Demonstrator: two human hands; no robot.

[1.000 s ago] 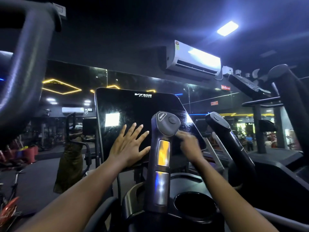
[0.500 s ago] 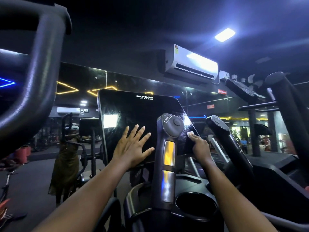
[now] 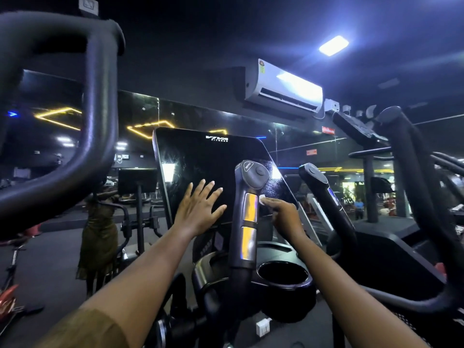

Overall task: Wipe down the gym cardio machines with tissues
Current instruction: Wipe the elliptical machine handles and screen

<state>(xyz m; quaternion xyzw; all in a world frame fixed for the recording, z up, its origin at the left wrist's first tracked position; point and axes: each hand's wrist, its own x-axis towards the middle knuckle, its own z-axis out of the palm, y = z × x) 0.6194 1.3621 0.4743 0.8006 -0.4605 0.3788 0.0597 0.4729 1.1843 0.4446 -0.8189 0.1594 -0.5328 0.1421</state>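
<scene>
Bracing my left hand [image 3: 198,209] flat on the glossy black console screen [image 3: 200,159] of the cardio machine, I have its fingers [image 3: 202,187] straight and spread, gripping nothing. My right hand [image 3: 285,216] is at the screen's lower right corner, its fingers [image 3: 273,203] curled over a small crumpled white tissue [image 3: 262,197] and pressing it to the glass. Only a bit of the tissue peeks past my fingertips; the rest is hidden under the hand.

An upright grey handgrip with shiny metal sensor plates [image 3: 247,217] stands closer to me than the screen. In this view it falls between my two hands and hides the glass just left of the tissue.

The next stroke, I judge, turns on one thing: nearly all of the screen lies up and to the left of the tissue, toward the white logo near the top edge. My right hand has the tissue, so it does the sweeping. A pass along the lower edge would run straight into my left palm, which covers the lower middle, so that hand would have to lift or slide aside.
</scene>
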